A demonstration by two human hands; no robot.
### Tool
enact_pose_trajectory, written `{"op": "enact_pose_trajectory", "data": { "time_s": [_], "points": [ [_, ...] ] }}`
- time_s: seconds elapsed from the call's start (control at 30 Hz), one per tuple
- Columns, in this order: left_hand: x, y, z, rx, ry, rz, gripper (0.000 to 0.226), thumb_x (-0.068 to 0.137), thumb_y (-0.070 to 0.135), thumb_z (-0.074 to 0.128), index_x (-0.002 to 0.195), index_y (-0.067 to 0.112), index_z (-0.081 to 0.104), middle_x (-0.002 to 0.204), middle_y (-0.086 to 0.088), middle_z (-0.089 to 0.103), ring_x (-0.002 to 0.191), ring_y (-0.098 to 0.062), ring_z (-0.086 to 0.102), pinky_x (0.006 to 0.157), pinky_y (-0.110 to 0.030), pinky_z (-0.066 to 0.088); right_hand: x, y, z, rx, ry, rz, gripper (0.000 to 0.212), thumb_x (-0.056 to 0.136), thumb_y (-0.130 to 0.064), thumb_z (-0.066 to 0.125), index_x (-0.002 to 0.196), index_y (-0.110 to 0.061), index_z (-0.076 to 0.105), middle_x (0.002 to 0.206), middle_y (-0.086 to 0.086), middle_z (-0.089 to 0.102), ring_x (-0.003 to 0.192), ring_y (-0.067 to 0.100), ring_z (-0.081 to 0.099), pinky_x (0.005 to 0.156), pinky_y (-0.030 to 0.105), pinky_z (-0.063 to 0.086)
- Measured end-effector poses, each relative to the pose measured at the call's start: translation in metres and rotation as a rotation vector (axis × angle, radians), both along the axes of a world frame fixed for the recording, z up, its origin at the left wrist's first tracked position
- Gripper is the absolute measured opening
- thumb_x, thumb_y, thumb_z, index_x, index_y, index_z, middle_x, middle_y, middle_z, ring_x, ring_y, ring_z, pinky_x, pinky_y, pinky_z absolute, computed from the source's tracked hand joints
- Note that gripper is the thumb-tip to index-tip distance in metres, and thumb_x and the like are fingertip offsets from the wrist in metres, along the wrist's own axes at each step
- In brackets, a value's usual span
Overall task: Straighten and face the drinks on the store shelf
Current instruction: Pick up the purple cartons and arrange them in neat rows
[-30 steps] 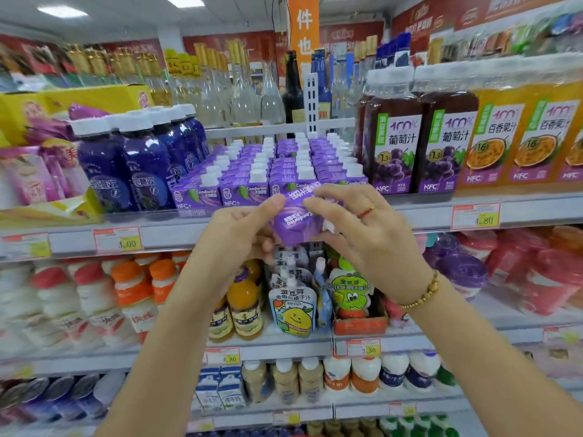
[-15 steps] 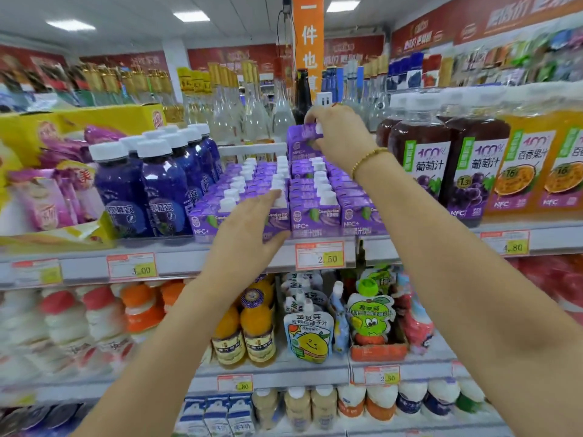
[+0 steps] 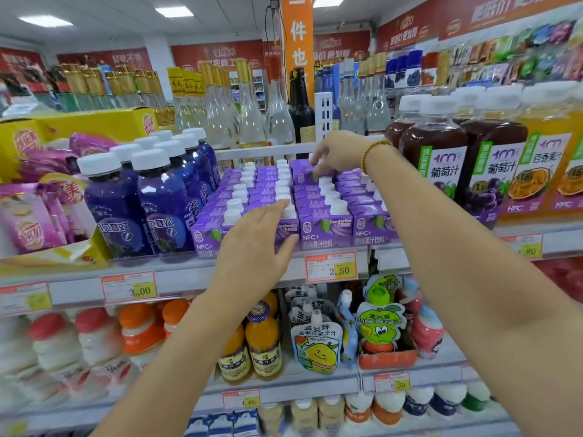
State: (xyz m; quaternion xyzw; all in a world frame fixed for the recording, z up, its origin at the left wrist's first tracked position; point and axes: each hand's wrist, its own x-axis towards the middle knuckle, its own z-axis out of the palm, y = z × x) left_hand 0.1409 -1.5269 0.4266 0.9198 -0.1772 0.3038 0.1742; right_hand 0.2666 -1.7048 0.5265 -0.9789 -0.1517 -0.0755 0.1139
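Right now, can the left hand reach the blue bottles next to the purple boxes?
Probably yes. The left hand lies open on the front purple boxes, and the blue bottles stand just to its left at the shelf front, with nothing between.

Left hand (image 3: 252, 244) bare, right hand (image 3: 340, 152) with gold beaded bracelet (image 3: 375, 152) at wrist

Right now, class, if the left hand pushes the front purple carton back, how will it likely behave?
The front carton under the left hand is boxy and flat-based, so it should slide, not roll. Cartons packed behind and beside will probably resist and stop it tipping. Its glossy-looking faces may slip under flat fingers.
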Motion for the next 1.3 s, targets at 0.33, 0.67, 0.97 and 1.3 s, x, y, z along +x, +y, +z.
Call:
{"op": "enact_pose_trajectory", "data": {
  "time_s": [0.33,0.67,0.97,1.3],
  "points": [
    [0.005,0.005,0.003,0.024,-0.015,-0.035,0.053,0.086,0.023,0.067,0.136,0.013,0.051,0.127,-0.005,0.062,0.115,-0.023,0.059,0.091,-0.032,0.045,0.028,0.004,-0.007,-0.035,-0.05,-0.128,0.029,0.088,-0.022,0.063,0.107,0.0,0.068,0.106,0.013,0.069,0.095,0.025,0.065,0.09,0.038,0.052],
    [0.002,0.003,0.005,0.028,-0.003,-0.028,0.055,0.092,0.032,0.057,0.143,0.021,0.039,0.139,0.004,0.051,0.126,-0.014,0.048,0.099,-0.025,0.037,0.03,0.014,-0.003,-0.26,-0.079,-0.289,0.05,0.09,-0.044,0.058,0.062,-0.011,0.032,0.064,0.001,0.037,0.078,0.02,0.048,0.077,0.028,0.048],
    [0.0,0.004,0.009,0.011,0.032,-0.028,0.056,0.094,0.036,0.053,0.145,0.028,0.032,0.141,0.009,0.047,0.127,-0.008,0.044,0.099,-0.019,0.033,0.018,0.008,0.013,0.094,-0.268,-0.271,0.04,0.094,-0.025,0.056,0.062,-0.007,0.042,0.079,0.007,0.062,0.065,0.02,0.057,0.059,0.028,0.05],
    [-0.016,-0.002,0.037,-0.824,0.175,-0.165,0.042,0.089,0.034,0.061,0.129,0.022,0.054,0.12,0.011,0.06,0.104,0.001,0.06,0.081,-0.009,0.046,-0.089,-0.008,-0.014,0.542,-0.543,-0.033,0.013,0.092,-0.017,0.058,0.094,-0.007,0.065,0.089,-0.003,0.048,0.075,0.009,0.047,0.075,0.016,0.042]
  ]
}}
